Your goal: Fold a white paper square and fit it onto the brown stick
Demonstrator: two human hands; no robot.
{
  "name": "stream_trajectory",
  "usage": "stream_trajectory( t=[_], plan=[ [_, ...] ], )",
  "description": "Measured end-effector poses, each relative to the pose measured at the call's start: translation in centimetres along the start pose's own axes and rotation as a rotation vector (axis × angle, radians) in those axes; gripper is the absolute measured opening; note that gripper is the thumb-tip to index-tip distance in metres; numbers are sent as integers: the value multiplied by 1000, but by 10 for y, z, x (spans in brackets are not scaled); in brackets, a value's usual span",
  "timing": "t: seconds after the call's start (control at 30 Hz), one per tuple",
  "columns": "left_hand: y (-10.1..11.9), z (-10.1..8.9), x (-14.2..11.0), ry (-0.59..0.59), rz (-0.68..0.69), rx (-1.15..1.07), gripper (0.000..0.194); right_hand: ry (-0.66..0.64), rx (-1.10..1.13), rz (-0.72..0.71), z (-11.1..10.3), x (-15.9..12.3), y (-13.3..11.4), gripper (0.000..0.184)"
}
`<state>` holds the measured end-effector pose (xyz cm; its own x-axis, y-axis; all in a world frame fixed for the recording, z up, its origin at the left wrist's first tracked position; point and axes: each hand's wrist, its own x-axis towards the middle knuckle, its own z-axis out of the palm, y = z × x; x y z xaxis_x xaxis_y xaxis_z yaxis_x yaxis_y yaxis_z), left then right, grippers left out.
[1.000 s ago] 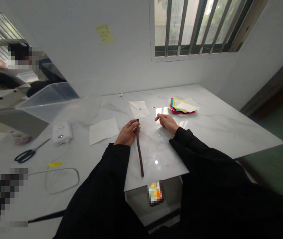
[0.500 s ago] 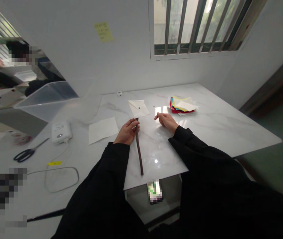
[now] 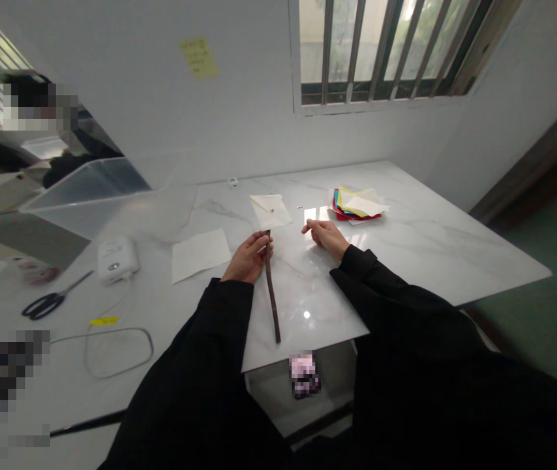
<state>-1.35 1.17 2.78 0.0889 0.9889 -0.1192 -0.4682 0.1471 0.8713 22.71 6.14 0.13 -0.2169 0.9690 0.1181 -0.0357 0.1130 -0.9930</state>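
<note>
My left hand is closed on the upper end of a dark brown strip, which hangs down towards the table's front edge. Just beyond those fingers lies a white envelope-shaped pouch with a pointed flap and a small round snap. To the right, my right hand rests low over the tabletop with its fingers curled in, and nothing shows between them. Small metal bits lie past its fingertips. A flat cream sheet is on the table left of my left hand.
A stack of coloured sheets lies at the back right of the marble-look table. On the left are black-handled scissors, a white device with a cable, and a clear plastic bin. Another person works beyond the partition.
The whole view has shifted slightly. Both hands keep their poses, and the brown strip stays in my left hand.
</note>
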Motion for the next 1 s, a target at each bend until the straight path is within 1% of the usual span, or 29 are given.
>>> stream_trajectory(
  t=[0.33,0.47,1.0],
  plan=[
    [0,0,0,-7,3,1,33,8,-10,21,0,1,0,59],
    [0,0,0,-15,4,-2,32,6,-17,9,-1,1,1,59],
    [0,0,0,-6,-6,7,32,14,-27,16,2,-3,-7,58]
  ],
)
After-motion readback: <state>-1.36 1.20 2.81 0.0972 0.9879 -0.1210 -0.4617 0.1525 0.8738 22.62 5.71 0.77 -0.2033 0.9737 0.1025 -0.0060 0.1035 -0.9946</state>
